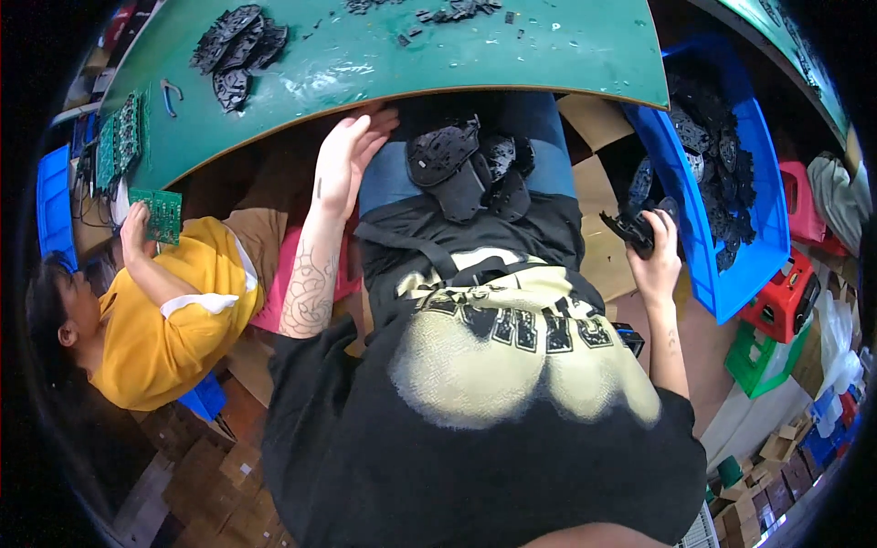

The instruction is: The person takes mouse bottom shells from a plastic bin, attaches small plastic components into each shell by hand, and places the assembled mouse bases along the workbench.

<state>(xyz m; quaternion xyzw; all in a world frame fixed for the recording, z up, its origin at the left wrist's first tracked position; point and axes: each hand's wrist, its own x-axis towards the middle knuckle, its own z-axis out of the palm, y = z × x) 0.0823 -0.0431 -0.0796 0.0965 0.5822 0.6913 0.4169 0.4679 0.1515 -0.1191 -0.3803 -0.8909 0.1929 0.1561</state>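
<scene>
My right hand [658, 248] is closed around a black moulded plastic part [637, 232], out to the right beside the crate. Some of that part is hidden by my fingers. My left hand [347, 157] holds nothing; its fingers are stretched out just under the front edge of the green table [402, 68]. Several black plastic shells [445, 155] lie piled on my lap, apart from both hands. A blue crate [722, 242] stands to my right, filled with similar black plastic parts [717, 137].
On the table's left lie a heap of black parts [239, 50] and pliers [171, 98]; small black scraps [459, 11] are farther back. At my left, a person in a yellow top [183, 320] holds a green circuit board [157, 215]. Cardboard [594, 196] lies between my legs and the crate.
</scene>
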